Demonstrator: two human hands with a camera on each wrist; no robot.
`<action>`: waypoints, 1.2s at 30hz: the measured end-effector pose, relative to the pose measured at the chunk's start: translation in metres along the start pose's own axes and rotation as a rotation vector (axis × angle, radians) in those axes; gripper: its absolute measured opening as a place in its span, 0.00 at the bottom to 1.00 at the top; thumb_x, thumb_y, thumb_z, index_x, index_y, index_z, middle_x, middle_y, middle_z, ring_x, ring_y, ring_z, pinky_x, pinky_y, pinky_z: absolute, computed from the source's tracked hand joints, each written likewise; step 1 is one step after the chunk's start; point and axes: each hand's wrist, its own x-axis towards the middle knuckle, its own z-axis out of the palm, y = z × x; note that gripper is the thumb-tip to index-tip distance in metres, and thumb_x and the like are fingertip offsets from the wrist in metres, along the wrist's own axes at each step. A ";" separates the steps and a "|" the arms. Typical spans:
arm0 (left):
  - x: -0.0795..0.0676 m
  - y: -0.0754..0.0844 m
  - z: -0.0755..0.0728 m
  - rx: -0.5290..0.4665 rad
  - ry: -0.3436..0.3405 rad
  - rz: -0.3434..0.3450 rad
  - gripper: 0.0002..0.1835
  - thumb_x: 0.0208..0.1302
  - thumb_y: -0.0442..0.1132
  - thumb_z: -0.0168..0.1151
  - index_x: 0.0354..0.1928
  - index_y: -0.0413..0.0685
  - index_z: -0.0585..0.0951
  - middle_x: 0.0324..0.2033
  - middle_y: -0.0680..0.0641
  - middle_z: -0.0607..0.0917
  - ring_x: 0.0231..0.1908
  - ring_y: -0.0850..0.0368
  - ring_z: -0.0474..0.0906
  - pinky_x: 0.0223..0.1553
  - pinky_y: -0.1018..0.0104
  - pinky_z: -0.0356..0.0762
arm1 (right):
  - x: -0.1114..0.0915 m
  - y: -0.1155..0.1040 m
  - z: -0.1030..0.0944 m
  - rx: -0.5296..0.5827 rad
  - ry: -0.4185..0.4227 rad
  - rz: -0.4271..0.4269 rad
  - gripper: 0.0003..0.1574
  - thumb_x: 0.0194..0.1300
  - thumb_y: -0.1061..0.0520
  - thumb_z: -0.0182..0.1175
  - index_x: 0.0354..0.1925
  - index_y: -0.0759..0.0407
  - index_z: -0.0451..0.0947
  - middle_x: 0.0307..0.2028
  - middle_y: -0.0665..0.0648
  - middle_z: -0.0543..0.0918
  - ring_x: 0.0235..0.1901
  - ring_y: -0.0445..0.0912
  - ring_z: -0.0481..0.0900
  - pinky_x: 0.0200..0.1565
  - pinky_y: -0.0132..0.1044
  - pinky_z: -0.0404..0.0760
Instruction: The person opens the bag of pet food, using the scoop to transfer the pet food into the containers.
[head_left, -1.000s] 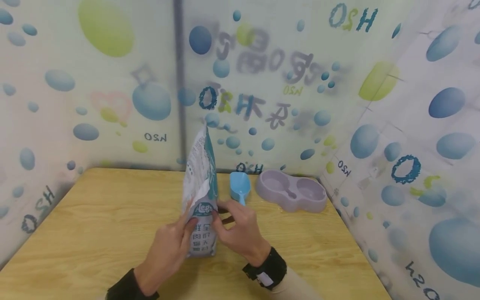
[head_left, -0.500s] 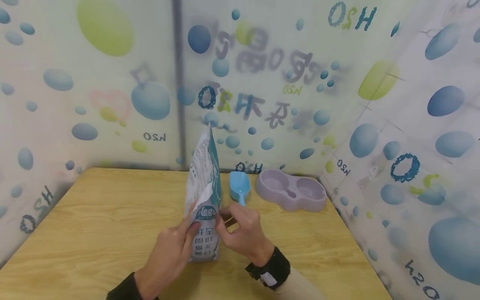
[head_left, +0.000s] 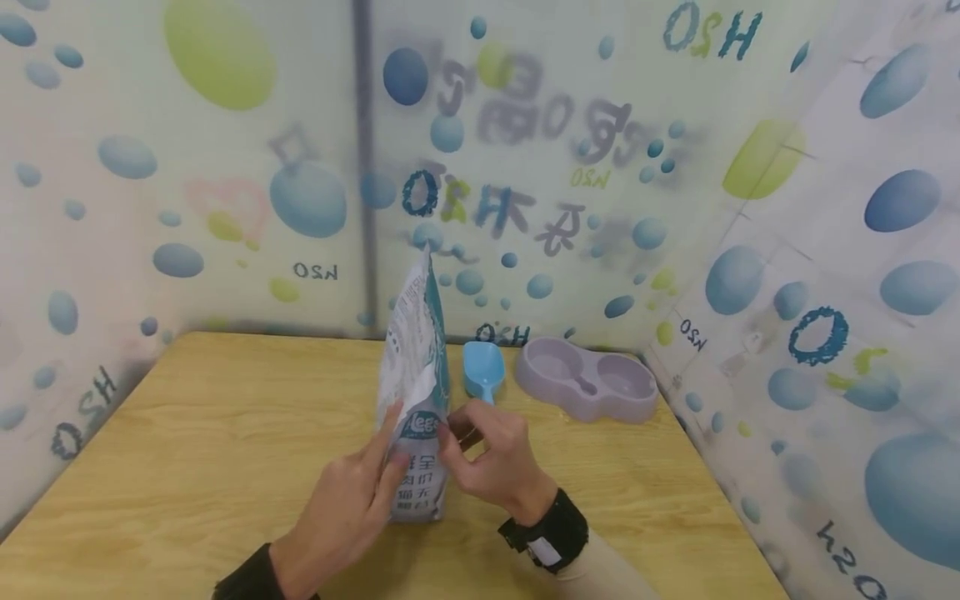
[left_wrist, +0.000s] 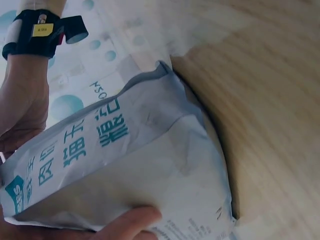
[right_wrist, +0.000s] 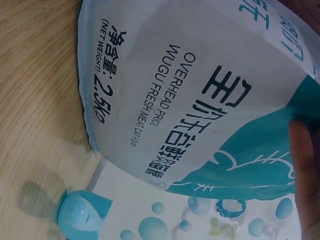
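Observation:
A tall white, grey and teal bag of cat food (head_left: 417, 417) stands upright on the table, its narrow printed side facing me and its top rising to a thin peak. My left hand (head_left: 348, 496) holds its left side, thumb on the narrow face and index finger pointing up along the edge. From the right, my right hand (head_left: 491, 454) pinches the edge near the teal logo. In the left wrist view, curled fingers (left_wrist: 131, 222) press on the broad side of the bag. The right wrist view shows the other broad side, printed 2.5kg, with a finger (right_wrist: 302, 170) against the teal part.
A light blue scoop (head_left: 483, 371) lies behind my right hand. Farther right is a mauve double pet bowl (head_left: 581, 406) near the back corner of the wooden table (head_left: 247, 417). Walls covered in bubble-patterned sheeting (head_left: 300, 125) rise behind and beside the table.
The bag has shifted slightly to the right and a little nearer to me, with both hands staying on it. The scoop and the bowl have stayed in place.

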 end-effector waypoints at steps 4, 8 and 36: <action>0.003 -0.001 -0.008 -0.045 -0.025 -0.015 0.31 0.93 0.40 0.57 0.90 0.42 0.70 0.51 0.42 0.97 0.43 0.65 0.93 0.43 0.58 0.95 | 0.000 0.001 -0.002 0.015 -0.012 0.024 0.06 0.73 0.65 0.70 0.43 0.57 0.82 0.30 0.53 0.91 0.26 0.39 0.91 0.33 0.23 0.88; 0.007 -0.002 -0.016 -0.055 0.018 -0.003 0.25 0.93 0.40 0.57 0.83 0.42 0.79 0.35 0.48 0.93 0.34 0.71 0.84 0.33 0.69 0.81 | 0.001 0.002 -0.003 0.028 -0.024 0.033 0.05 0.75 0.63 0.69 0.44 0.56 0.82 0.31 0.53 0.91 0.28 0.39 0.91 0.35 0.23 0.89; 0.117 -0.003 -0.073 -0.148 0.003 -0.136 0.24 0.94 0.58 0.55 0.62 0.47 0.89 0.48 0.46 0.99 0.41 0.50 0.98 0.38 0.63 0.86 | 0.096 0.026 -0.025 0.339 -0.019 0.496 0.23 0.94 0.50 0.57 0.42 0.64 0.85 0.34 0.64 0.90 0.33 0.49 0.92 0.42 0.43 0.96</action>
